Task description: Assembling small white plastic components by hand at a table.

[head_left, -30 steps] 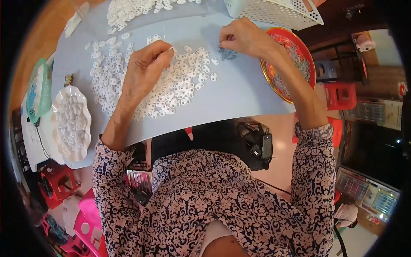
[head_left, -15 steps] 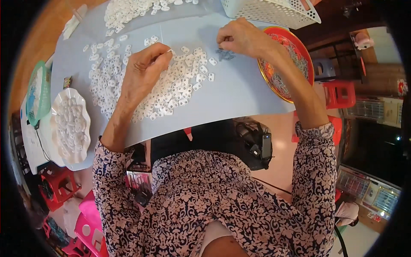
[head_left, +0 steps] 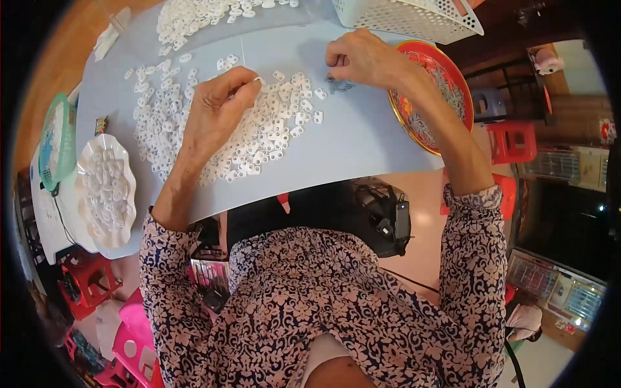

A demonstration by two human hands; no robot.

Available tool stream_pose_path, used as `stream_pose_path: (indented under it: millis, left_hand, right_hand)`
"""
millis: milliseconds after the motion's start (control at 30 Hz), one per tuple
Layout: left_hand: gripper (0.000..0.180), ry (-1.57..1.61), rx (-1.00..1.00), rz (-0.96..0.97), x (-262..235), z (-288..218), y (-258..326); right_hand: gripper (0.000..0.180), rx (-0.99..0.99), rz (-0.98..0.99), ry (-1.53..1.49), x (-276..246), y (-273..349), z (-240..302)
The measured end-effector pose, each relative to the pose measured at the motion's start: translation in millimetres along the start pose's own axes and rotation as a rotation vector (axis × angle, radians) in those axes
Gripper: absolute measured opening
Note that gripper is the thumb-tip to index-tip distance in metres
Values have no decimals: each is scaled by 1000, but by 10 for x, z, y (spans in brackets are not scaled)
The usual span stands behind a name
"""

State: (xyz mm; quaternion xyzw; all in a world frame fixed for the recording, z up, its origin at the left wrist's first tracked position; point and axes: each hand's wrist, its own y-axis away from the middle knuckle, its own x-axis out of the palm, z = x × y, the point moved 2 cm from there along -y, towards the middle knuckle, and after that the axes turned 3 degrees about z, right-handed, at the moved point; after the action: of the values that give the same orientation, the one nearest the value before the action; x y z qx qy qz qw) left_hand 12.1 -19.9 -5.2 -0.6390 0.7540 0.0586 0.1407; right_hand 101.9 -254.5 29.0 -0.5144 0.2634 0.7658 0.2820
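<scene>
My left hand point(head_left: 218, 107) is closed in a pinch above a wide spread of small white plastic pieces with two holes point(head_left: 278, 126). A white plastic piece point(head_left: 258, 79) pokes out between its thumb and forefinger. Farther right, my right hand point(head_left: 367, 59) has its fingertips pressed together just over a small heap of thin grey screw-like pieces point(head_left: 339, 85). What those fingertips hold, if anything, is hidden. Beneath my right forearm lies a round red tray with a gold rim point(head_left: 396, 115), holding more of the grey pieces.
At the left, a scalloped white dish point(head_left: 131, 187) holds white pieces, beside a green basket point(head_left: 65, 139). A white perforated basket point(head_left: 420, 22) stands at the far right of the grey-blue table point(head_left: 310, 155). Another white heap point(head_left: 187, 22) lies at the back. Red stools point(head_left: 511, 142) stand beyond the table.
My right hand has shifted very slightly left over the grey heap. My left hand keeps its pinch on the white piece, almost unmoved.
</scene>
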Motion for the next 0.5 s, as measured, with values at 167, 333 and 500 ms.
stream_pose_path:
  millis: [167,333,500]
  left_hand:
    - [14,0,9,-9,-5,19,0]
    - [14,-1,5,2,-3,17,0]
    - [14,-17,6,0,2,3,1]
  right_hand:
    - [8,-2,-3,11,14,-28,-32]
    - [7,45,38,41,5,-46,-31]
    - [8,39,-22,35,-15,10,97]
